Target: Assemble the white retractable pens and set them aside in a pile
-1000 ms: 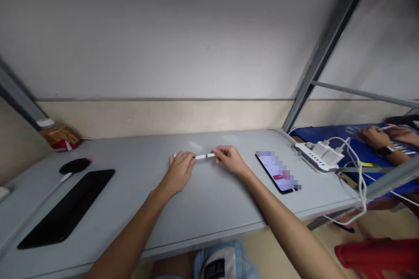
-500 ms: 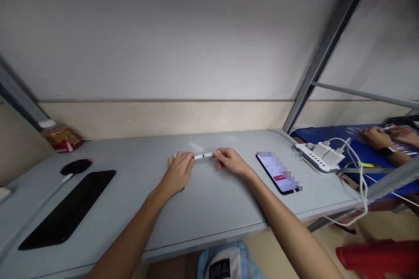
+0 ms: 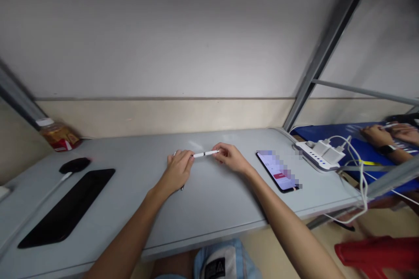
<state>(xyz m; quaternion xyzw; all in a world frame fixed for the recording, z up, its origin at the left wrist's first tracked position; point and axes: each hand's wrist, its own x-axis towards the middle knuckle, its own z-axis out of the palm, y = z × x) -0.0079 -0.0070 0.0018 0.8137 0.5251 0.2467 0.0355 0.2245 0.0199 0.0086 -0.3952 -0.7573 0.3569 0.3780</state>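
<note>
A slim white pen (image 3: 199, 154) with a black band is held level just over the grey desk. My left hand (image 3: 178, 168) is closed around its left end, which the fingers hide. At the other end, my right hand (image 3: 231, 157) has thumb and fingertips curled about the pale tip in a loose pinch. Below my left wrist pokes out the dark end of a thin object (image 3: 182, 188); most of it is covered by the hand. Right of my right hand lies a phone (image 3: 278, 172) with its screen lit and partly blurred.
A power strip (image 3: 317, 157) with white plugs and cables sits at the desk's right end. On the left are a black flat slab (image 3: 68, 207), a round black pad (image 3: 75, 165) and a bottle (image 3: 59, 135). Beyond the metal post, another person's hands (image 3: 376, 136) rest over a blue table.
My right fingers have loosened and risen slightly around the pen's tip, so more of that end shows. My left hand stays almost where it was.
</note>
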